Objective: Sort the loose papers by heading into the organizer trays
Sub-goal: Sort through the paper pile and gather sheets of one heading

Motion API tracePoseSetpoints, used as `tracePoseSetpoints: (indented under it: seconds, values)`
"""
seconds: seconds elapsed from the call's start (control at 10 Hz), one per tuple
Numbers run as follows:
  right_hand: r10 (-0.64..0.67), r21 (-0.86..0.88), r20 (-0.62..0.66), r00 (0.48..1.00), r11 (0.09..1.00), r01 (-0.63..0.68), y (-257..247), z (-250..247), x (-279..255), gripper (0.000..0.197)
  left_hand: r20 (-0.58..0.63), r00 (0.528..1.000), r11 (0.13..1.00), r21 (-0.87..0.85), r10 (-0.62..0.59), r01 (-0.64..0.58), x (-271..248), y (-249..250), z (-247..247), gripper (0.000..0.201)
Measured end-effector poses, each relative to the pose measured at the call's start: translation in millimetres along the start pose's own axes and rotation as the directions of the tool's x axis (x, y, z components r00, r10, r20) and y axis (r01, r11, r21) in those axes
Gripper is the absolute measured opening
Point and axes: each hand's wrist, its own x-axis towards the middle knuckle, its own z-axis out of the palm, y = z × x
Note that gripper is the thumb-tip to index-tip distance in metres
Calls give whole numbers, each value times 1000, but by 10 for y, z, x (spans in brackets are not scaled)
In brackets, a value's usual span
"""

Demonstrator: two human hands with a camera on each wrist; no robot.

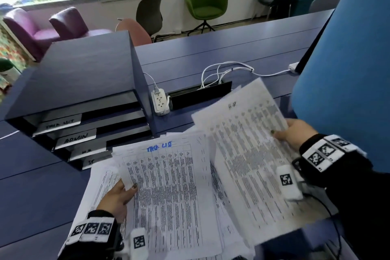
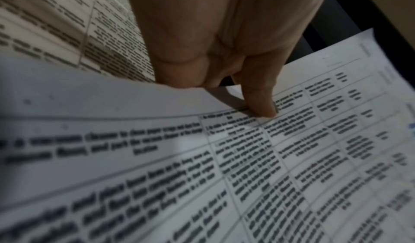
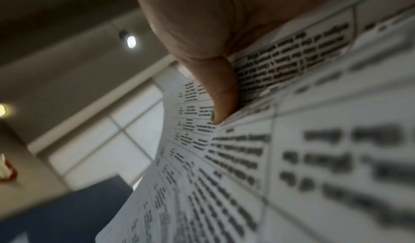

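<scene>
My left hand (image 1: 123, 192) pinches the left edge of a printed sheet headed in blue "TASK LIST" (image 1: 168, 186), thumb on top (image 2: 262, 103). That sheet lies over a loose pile of papers (image 1: 221, 192) on the blue desk. My right hand (image 1: 293, 133) grips a stack of sheets headed "H.R" (image 1: 249, 154) by its right edge and holds it lifted and tilted; the thumb (image 3: 222, 101) presses on the print. The dark blue organizer (image 1: 84, 82) stands at the left, with labelled trays "TASK LIST" (image 1: 61, 125), "ADMIN" (image 1: 76, 138) and "H.R" (image 1: 87, 152), plus a lower one.
A white power strip (image 1: 160, 101) with cables (image 1: 223, 72) sits right of the organizer by a black cable slot (image 1: 200, 95). A tall blue panel (image 1: 346, 65) rises at the right. Chairs stand beyond the desk's far edge.
</scene>
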Motion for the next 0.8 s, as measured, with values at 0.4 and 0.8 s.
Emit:
tracePoseSetpoints:
  seconds: [0.4,0.8]
  values:
    - [-35,-49,234,972,998,48,152,880,-27,17,30,1000,997,-76,-6,8,-32,-36,-13,26]
    - [107,-428,214,971,904,-5,414,814,173,67,90,996,964,-266,-1,25,-88,-3,158,28]
